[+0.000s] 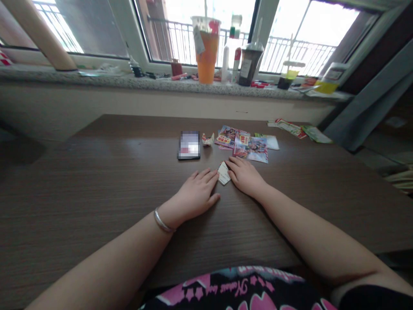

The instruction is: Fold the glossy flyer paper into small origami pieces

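My left hand lies palm down on the dark wooden table, fingers together, a silver bangle at the wrist. My right hand also rests flat beside it. Between the two hands a small white card or folded paper lies on the table, touched by fingertips of both hands. Just beyond the right hand sits a pile of colourful printed cards. A phone lies flat to the left of that pile, with a crumpled wrapper between them.
More wrappers and leaflets lie at the table's far right. The stone windowsill behind holds an orange drink cup, a dark drink cup, bottles and small clutter. A grey slanted panel stands at right.
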{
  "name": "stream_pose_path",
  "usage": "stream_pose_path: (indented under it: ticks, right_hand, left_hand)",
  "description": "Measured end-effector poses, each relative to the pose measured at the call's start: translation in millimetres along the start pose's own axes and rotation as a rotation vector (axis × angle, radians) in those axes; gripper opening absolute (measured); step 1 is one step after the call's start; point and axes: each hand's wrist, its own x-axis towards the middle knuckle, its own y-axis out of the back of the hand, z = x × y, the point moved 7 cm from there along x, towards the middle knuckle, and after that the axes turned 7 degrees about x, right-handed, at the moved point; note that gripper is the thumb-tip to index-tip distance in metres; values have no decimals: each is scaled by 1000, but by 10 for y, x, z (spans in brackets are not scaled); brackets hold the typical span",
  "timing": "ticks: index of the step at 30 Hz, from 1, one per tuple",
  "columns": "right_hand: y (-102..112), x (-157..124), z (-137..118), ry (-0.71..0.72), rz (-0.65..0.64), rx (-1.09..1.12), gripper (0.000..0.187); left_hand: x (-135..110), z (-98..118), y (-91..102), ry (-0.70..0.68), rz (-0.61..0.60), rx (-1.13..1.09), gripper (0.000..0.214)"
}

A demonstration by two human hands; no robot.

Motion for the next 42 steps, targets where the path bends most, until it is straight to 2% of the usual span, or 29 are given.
stream_pose_path:
  ticks: [4, 10, 16, 20, 23, 27, 32, 35, 42]
  right_hand:
    - [83, -45, -42, 30, 57, 109, 40]
    - [210, -185, -218, 46, 54, 173, 26]
    - [188, -221, -321, 142, -7, 160, 52]
    - [154, -223, -322, 215, -41, 213, 46]
    - [154, -238, -316, 233, -66, 250, 38]
    - [188, -257, -318, 231, -62, 290, 24]
    - [246, -273, -308, 203, 5, 258, 16]
    - [283, -295, -314, 177, 36, 217, 15]
    - [270, -290, -295, 79, 4, 131, 19]
  left_hand:
    - [15, -52, 47, 15, 73, 16, 44]
    - [43, -120, 150, 43, 164, -14, 32]
    - [62, -131, 202, -16, 211, -108, 17]
    - [57, -156, 179, -27, 247, -148, 20]
    - [45, -175, 150, 6, 232, -166, 18]
    - [32, -167, 143, 22, 196, -167, 28]
    - [23, -168, 193, 46, 205, -142, 28]
    - [25, -196, 205, 81, 188, -105, 25]
    - [39, -210, 245, 83, 194, -16, 18]
